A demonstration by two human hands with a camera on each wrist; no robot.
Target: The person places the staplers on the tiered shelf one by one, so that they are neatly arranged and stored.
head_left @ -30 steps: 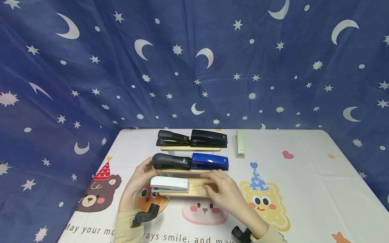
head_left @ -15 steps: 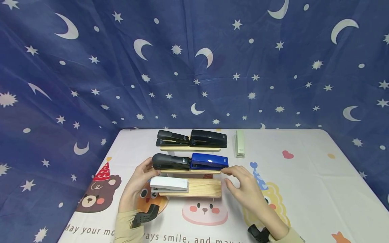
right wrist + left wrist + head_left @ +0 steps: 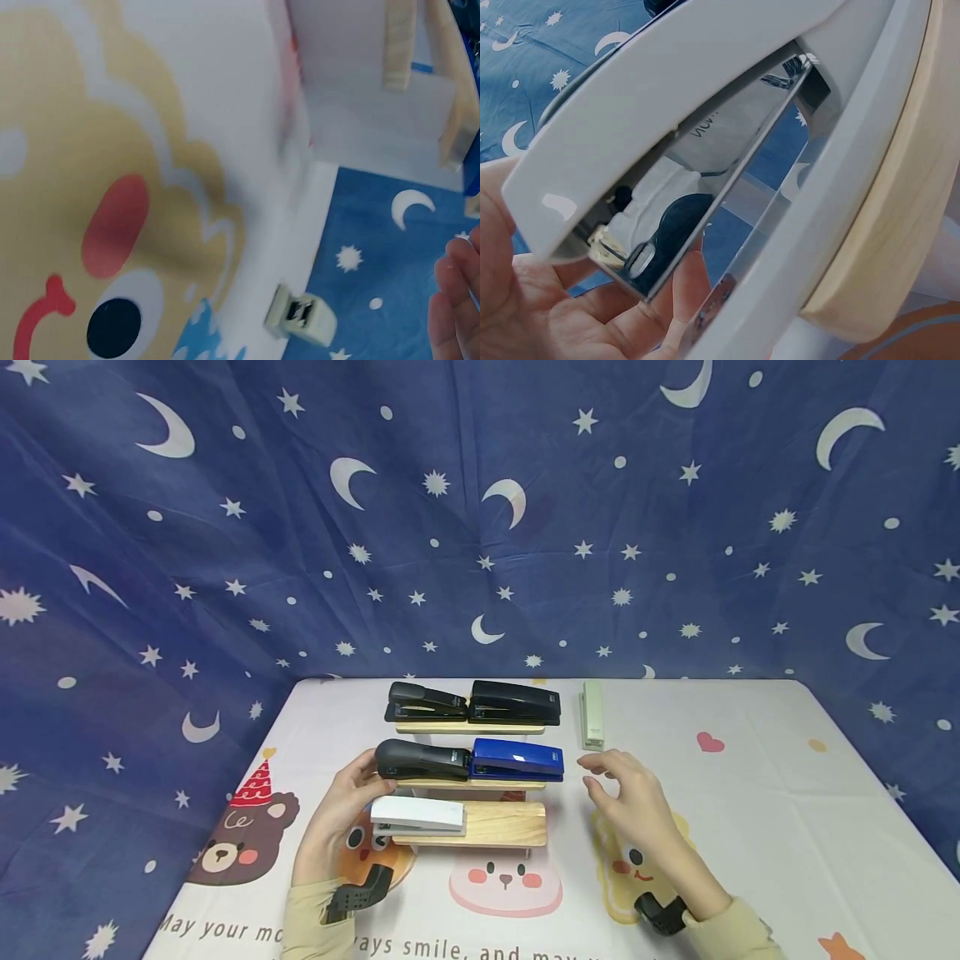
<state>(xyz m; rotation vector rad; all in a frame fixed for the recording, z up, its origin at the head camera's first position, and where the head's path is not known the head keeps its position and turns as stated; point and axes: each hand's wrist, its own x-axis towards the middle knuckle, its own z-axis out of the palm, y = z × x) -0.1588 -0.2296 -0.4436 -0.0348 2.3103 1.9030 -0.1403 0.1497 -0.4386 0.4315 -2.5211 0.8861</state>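
Left hand cups the left end of the three-step wooden rack, thumb against the rounded black stapler on the middle step, fingers loosely curved beside the white stapler on the bottom step; whether it actually clamps anything I can't tell. Right hand hovers right of the rack, fingers relaxed and spread, holding nothing. The pale green stapler lies on the tablecloth just beyond its fingertips, long axis running away from the person, so the right hand is much the nearer.

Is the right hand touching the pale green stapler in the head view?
No: the right hand hovers open above the tablecloth, clearly short of the pale green stapler.
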